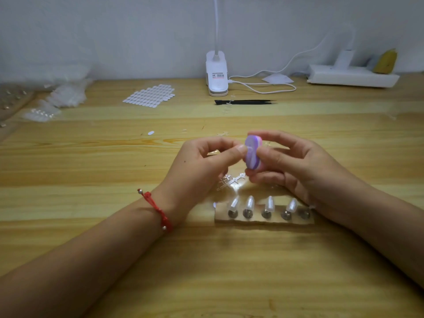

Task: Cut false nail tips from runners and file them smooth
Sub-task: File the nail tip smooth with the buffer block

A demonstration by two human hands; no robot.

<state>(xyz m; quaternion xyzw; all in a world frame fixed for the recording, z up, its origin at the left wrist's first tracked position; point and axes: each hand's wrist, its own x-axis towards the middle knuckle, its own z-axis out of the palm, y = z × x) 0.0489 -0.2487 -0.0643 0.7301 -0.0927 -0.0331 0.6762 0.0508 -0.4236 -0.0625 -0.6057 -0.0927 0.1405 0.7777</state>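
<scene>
Head view: a small clear nail tip (pixel 249 149) sits against the purple face of an oval file block (pixel 253 157), raised a little above the wooden surface (pixel 91 226) near its middle. The tip is see-through and hard to make out against the purple. The left hand (pixel 202 166) pinches it between thumb and forefinger, the other fingers curled in. The right hand (pixel 296 166) grips the file block, thumb on the near side and fingers wrapped over its pink edge, holding it upright with the purple face turned toward the left hand.

Just beneath the hands lies a small heap of clear cut runners (pixel 231 181). Nearer the person stands a low holder strip (pixel 263 221) with a row of metal studs; four of them carry pale mounted tips (pixel 249 203) leaning away from the person, and the stud at the right end is partly hidden by the right wrist. A red cord bracelet (pixel 160 210) circles the left wrist.

Farther back, a single white tab (pixel 150 133) lies alone, and beyond it a sheet of white oval tabs (pixel 149 96). A black slim tool (pixel 245 102) lies crosswise in front of a white clip lamp (pixel 216 74), whose cable (pixel 263 84) loops off to the right toward a white power strip (pixel 353 76) by the wall. Clear bags (pixel 66 95) are piled at the far left.
</scene>
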